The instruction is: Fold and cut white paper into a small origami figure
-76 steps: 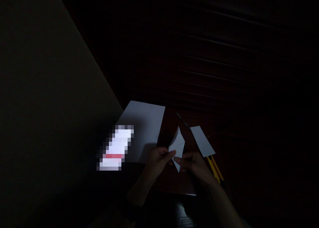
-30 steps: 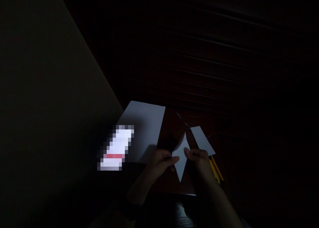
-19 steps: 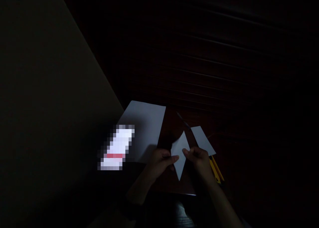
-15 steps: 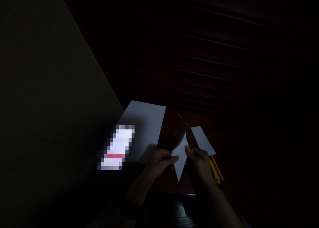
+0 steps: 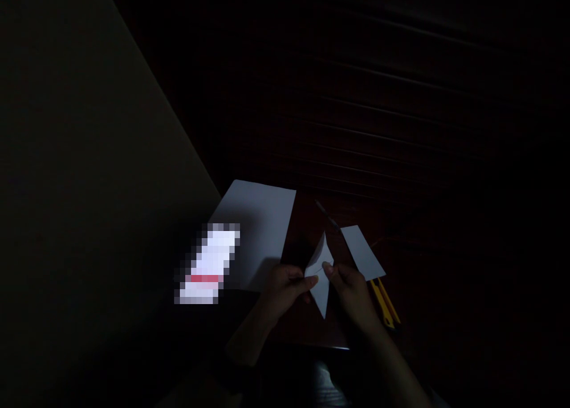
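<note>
The scene is very dark. A small white folded paper (image 5: 320,277), diamond-shaped with a point up and a point down, is held just above a dark wooden table (image 5: 312,331). My left hand (image 5: 285,289) pinches its left edge between thumb and fingers. My right hand (image 5: 350,289) pinches its right side, with the thumb pressed on the paper's middle. Both hands are closed on the paper.
A large white sheet (image 5: 256,230) lies to the left, with a blurred white and red patch (image 5: 207,265) over its left part. A smaller white strip (image 5: 361,250) lies to the right. Yellow-handled scissors (image 5: 383,304) and a thin pen (image 5: 327,216) rest nearby.
The folded paper has narrowed and turned slightly between my hands. My right hand moved left, and its thumb now rests nearer the paper's middle.
</note>
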A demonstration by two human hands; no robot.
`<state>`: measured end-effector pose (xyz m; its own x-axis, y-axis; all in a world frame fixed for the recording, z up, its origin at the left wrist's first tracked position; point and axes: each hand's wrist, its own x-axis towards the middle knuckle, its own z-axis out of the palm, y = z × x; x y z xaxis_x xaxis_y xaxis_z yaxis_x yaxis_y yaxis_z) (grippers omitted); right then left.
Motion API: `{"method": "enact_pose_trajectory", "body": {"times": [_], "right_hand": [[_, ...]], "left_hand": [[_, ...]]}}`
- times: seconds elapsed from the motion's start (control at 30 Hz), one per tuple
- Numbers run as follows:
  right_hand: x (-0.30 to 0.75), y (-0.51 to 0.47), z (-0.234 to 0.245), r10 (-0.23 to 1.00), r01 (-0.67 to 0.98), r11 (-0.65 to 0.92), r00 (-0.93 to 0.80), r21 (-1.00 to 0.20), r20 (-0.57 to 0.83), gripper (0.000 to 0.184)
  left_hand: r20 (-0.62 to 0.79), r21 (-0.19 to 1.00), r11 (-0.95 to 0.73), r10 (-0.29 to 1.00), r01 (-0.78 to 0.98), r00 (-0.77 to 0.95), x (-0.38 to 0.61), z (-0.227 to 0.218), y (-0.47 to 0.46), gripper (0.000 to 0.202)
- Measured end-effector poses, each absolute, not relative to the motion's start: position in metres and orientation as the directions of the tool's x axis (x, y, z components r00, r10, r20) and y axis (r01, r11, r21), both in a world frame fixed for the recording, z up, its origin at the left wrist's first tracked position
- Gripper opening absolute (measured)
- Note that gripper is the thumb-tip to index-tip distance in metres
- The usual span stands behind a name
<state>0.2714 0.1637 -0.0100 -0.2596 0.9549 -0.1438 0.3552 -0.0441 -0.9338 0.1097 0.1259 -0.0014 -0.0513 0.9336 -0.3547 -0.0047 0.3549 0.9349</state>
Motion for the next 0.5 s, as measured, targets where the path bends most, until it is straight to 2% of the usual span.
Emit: {"method": "enact_pose_trajectory", "body": {"times": [0.2, 0.4, 0.5], "right_hand": [[0.2694, 0.1649, -0.0059, 0.977, 0.382, 0.015, -0.204, -0.924, -0.068, 0.036], [0.2697, 0.1619, -0.007, 0.966, 0.277, -0.129, -0.183, -0.952, -0.184, 0.039], [0.2704, 0.1638, -0.0063, 0.974, 0.272, -0.121, -0.153, -0.955, -0.167, 0.038]], "left_hand": [[-0.377, 0.926, 0.377, 0.926, -0.024, -0.018, 0.1095, -0.002, 0.1254, 0.033], [-0.407, 0.912, 0.408, 0.913, -0.036, 0.027, 0.1101, 0.0036, 0.1261, 0.028], [-0.419, 0.907, 0.42, 0.907, -0.036, 0.032, 0.1099, 0.0062, 0.1263, 0.027]]}}
